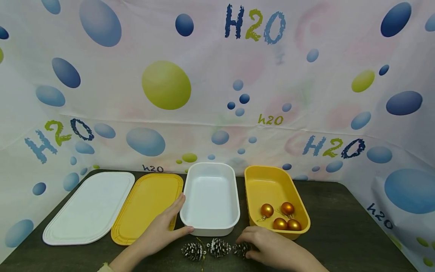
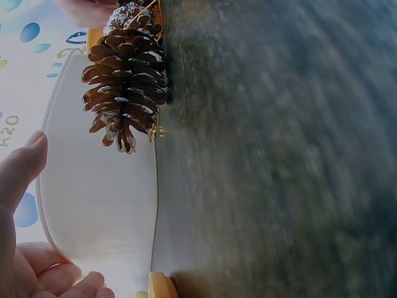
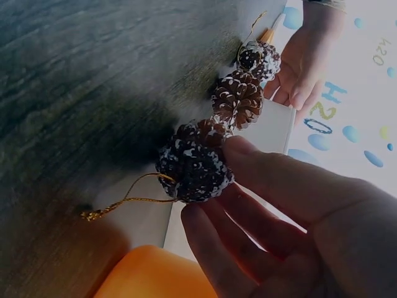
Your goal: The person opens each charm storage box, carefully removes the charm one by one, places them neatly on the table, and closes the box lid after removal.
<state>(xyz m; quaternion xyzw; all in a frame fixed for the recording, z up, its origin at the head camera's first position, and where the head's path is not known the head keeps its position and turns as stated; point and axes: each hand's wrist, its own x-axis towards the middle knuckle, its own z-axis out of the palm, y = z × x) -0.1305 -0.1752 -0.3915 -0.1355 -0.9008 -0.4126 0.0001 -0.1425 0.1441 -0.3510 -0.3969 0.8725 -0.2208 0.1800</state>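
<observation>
My left hand touches the white container at its front left corner, thumb at the front rim and the other fingers along the left side. Pine cones with white-frosted scales lie in a row before the container; the left one and the middle one have gold cords. At the right end of the row, my right hand pinches a pine cone between thumb and fingers. Its gold cord loop hangs free in the right wrist view.
To the right stands a yellow container holding several shiny orange-gold baubles. A white lid and a yellow lid lie flat on the dark table at left. A printed cloth hangs behind.
</observation>
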